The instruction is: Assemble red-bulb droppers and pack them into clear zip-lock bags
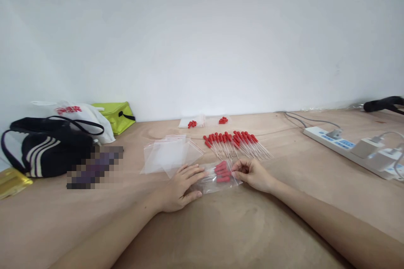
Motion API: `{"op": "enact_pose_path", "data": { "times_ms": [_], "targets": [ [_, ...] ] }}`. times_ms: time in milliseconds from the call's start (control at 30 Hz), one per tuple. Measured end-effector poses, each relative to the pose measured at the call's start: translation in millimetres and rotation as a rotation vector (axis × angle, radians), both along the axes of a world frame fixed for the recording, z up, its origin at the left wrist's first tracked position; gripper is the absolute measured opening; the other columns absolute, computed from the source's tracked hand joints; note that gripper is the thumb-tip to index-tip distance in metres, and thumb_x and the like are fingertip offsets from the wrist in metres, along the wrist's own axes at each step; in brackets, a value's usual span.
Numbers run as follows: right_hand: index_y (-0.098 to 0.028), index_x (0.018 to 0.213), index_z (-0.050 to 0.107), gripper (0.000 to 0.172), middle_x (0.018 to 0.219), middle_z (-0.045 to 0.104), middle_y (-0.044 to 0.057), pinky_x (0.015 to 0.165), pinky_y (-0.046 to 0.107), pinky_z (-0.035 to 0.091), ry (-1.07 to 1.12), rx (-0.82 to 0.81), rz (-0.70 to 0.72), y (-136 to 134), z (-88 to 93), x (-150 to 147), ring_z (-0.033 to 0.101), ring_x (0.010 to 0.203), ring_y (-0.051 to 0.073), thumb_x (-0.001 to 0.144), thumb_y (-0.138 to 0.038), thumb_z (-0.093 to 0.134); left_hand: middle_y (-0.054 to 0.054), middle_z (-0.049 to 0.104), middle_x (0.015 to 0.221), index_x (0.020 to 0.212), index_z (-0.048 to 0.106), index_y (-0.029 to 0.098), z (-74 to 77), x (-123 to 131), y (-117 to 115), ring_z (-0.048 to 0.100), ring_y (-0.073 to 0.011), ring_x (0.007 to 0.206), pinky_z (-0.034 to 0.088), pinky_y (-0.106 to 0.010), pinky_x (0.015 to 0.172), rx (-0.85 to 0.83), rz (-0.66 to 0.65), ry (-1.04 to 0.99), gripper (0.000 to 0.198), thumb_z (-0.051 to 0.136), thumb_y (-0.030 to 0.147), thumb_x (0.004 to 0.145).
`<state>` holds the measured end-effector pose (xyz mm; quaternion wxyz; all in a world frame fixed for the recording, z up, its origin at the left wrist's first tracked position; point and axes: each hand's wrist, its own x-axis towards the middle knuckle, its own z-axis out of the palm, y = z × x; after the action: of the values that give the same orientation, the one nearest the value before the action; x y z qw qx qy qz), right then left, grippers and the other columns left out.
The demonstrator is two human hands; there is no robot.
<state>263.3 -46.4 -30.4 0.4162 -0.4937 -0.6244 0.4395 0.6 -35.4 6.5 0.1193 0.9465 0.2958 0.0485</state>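
Head view: the left hand (184, 187) lies flat, fingers slightly spread, on the left part of a clear bag (212, 184); the right hand (252, 174) pinches the bag's right edge between thumb and fingertips. The bag rests on the tabletop (227, 227) between the hands, red-capped droppers (222, 172) inside, caps toward the right hand. Whether its edge is sealed cannot be told. Good handling would probably mean light, steady pressure from the left palm, a taut edge, and caps kept away from the pinch. Flat bags (170, 153) lie just beyond the left hand, loose droppers (235, 141) just beyond the right; forward travel is therefore tight. Room remains nearer the body and rightward, short of the power strip (344, 145).
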Motion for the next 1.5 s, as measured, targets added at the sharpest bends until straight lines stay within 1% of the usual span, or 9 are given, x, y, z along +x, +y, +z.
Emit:
{"op": "enact_pose_path", "data": {
  "times_ms": [233, 400, 500, 800, 967, 1033, 1200, 1367, 1500],
  "targets": [
    [-0.016, 0.050, 0.050, 0.028, 0.060, 0.048, 0.000, 0.057, 0.023, 0.035, -0.184, 0.215, 0.141, -2, 3.8, -1, 0.044, 0.059, 0.010, 0.073, -0.032, 0.053, -0.007, 0.035, 0.135, 0.130, 0.033, 0.023, 2.9, 2, -2, 0.029, -0.0252, 0.125, 0.019, -0.048, 0.103, -0.007, 0.011, 0.001, 0.048, 0.041, 0.037, 0.086],
    [-0.016, 0.075, 0.061, 0.021, 0.064, 0.055, 0.001, 0.052, 0.023, 0.037, -0.092, 0.034, 0.090, 3, 2.2, 1, 0.046, 0.054, 0.010, 0.074, -0.034, 0.051, -0.007, 0.036, 0.135, 0.130, 0.034, 0.023, 1.7, 2, 0, 0.029, -0.0257, 0.125, 0.020, -0.048, 0.103, -0.002, -0.003, -0.021, 0.047, 0.042, 0.037, 0.085],
    [-0.015, 0.089, 0.061, 0.025, 0.070, 0.059, 0.002, 0.057, 0.023, 0.039, -0.052, 0.034, 0.117, 4, 0.7, -1, 0.050, 0.060, 0.012, 0.076, -0.032, 0.047, -0.007, 0.036, 0.135, 0.130, 0.033, 0.024, 2.0, 1, 0, 0.029, -0.0256, 0.125, 0.021, -0.047, 0.102, 0.002, -0.008, -0.024, 0.048, 0.042, 0.037, 0.085],
    [-0.017, 0.086, 0.062, 0.019, 0.061, 0.052, -0.002, 0.051, 0.020, 0.035, -0.229, 0.098, 0.221, 6, 1.1, 0, 0.043, 0.053, 0.008, 0.075, -0.022, 0.048, -0.007, 0.036, 0.135, 0.130, 0.033, 0.023, 2.3, 2, 0, 0.028, -0.0245, 0.125, 0.021, -0.046, 0.103, 0.003, -0.010, -0.007, 0.047, 0.041, 0.036, 0.085],
    [-0.016, 0.085, 0.056, 0.022, 0.062, 0.054, -0.001, 0.044, 0.019, 0.035, -0.171, -0.031, -0.151, 6, 9.4, -2, 0.045, 0.047, 0.008, 0.077, -0.033, 0.047, -0.007, 0.035, 0.135, 0.130, 0.033, 0.023, 0.8, 1, 1, 0.026, -0.0245, 0.126, 0.021, -0.046, 0.103, -0.004, -0.008, -0.004, 0.048, 0.041, 0.036, 0.085],
    [-0.015, 0.084, 0.056, 0.028, 0.053, 0.049, -0.004, 0.037, 0.019, 0.029, -0.165, -0.151, -0.182, 7, 11.6, -4, 0.038, 0.037, 0.006, 0.077, -0.041, 0.046, -0.006, 0.035, 0.136, 0.131, 0.032, 0.024, 0.9, 1, 1, 0.027, -0.0242, 0.126, 0.020, -0.046, 0.103, -0.005, -0.014, -0.008, 0.048, 0.042, 0.036, 0.085],
    [-0.015, 0.060, 0.052, 0.026, 0.048, 0.045, -0.006, 0.041, 0.019, 0.028, -0.095, -0.115, -0.119, 9, 8.7, -7, 0.037, 0.043, 0.005, 0.061, -0.038, 0.064, -0.004, 0.034, 0.136, 0.132, 0.028, 0.028, 3.3, 0, 1, 0.030, -0.0232, 0.125, 0.015, -0.048, 0.104, -0.029, -0.046, -0.016, 0.049, 0.042, 0.035, 0.086],
    [-0.018, 0.059, 0.042, 0.032, 0.043, 0.042, -0.008, 0.038, 0.018, 0.026, 0.066, -0.205, -0.006, 4, 10.7, -7, 0.037, 0.039, 0.005, 0.060, -0.042, 0.063, -0.002, 0.031, 0.138, 0.133, 0.027, 0.030, 2.9, 0, 0, 0.027, -0.0223, 0.127, 0.014, -0.046, 0.105, -0.034, -0.075, -0.039, 0.049, 0.040, 0.038, 0.087],
    [-0.022, 0.071, 0.038, 0.035, 0.042, 0.044, -0.009, 0.032, 0.018, 0.024, 0.209, -0.279, 0.133, -1, 16.4, -3, 0.041, 0.034, 0.008, 0.067, -0.052, 0.054, -0.002, 0.034, 0.136, 0.130, 0.032, 0.029, -4.0, -4, 5, 0.022, -0.0231, 0.128, 0.012, -0.051, 0.104, 0.097, 0.135, -0.075, 0.041, 0.030, 0.035, 0.090]
  ]
}}
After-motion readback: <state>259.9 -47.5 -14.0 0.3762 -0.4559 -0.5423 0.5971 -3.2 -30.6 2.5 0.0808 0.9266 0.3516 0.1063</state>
